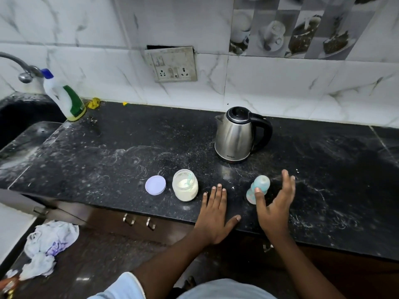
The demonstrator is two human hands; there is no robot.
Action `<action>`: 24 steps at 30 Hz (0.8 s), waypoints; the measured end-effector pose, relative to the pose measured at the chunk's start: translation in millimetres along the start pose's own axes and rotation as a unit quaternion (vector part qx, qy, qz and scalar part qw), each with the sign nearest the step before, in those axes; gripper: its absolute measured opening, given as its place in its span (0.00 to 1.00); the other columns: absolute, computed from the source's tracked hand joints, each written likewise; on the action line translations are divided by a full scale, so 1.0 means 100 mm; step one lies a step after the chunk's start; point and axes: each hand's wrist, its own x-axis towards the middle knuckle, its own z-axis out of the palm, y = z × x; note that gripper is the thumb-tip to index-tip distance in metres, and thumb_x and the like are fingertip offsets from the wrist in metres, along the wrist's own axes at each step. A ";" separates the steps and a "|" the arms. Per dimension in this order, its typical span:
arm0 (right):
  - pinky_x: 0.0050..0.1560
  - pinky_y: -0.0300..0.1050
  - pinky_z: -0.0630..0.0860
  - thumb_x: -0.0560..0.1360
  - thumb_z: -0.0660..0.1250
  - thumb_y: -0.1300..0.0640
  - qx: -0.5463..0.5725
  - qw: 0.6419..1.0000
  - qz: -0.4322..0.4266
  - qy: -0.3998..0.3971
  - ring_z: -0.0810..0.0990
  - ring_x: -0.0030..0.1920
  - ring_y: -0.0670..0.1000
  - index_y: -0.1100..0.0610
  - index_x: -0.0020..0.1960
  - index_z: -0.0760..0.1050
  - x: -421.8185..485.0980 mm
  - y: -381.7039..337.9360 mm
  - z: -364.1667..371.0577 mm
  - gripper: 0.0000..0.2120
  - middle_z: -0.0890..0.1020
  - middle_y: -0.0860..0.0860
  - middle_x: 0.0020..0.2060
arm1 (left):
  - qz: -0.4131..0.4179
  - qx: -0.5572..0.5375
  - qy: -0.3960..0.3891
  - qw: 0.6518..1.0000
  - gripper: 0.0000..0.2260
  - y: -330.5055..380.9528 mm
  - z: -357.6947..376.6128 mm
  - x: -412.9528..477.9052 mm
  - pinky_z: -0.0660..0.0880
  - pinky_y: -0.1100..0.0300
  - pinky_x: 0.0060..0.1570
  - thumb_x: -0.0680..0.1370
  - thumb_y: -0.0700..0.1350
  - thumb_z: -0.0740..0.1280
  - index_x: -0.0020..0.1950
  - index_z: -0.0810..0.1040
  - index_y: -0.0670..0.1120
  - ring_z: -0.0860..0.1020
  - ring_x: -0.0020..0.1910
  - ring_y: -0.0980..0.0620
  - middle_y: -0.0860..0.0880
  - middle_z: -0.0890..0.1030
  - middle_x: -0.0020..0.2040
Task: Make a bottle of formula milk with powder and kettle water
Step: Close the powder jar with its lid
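- Left hand (216, 210) first, nearest me: flat on the counter (129, 147) edge, fingers straight, holding nothing.
- Far left, a soap bottle (64, 98) by the sink, out of play.
- Lid (155, 185) off, lying just beside the powder jar (185, 190); jar open, scoop (189, 180) standing inside. Left hand is near it, and I reckon one careless sweep spills the powder.
- Kettle (235, 134) at the back, lid down, well apart from both hands.
- Baby bottle (260, 184) upright, blurred; I can't tell if it's capped.
- Right hand (274, 203) spread beside it, thumb across its front, not closed. A clumsy grab could topple it; hot water into that narrow neck could splash and scald.
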 end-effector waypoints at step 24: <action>0.74 0.63 0.61 0.78 0.66 0.41 0.030 0.971 0.024 -0.237 0.72 0.71 0.47 0.43 0.77 0.66 -0.15 -0.57 1.19 0.29 0.78 0.42 0.67 | -0.210 -0.098 0.087 0.969 0.46 -2.04 -1.08 -0.24 0.56 0.40 0.76 0.75 0.65 0.75 0.86 0.58 0.53 0.59 0.84 0.43 0.49 0.59 0.86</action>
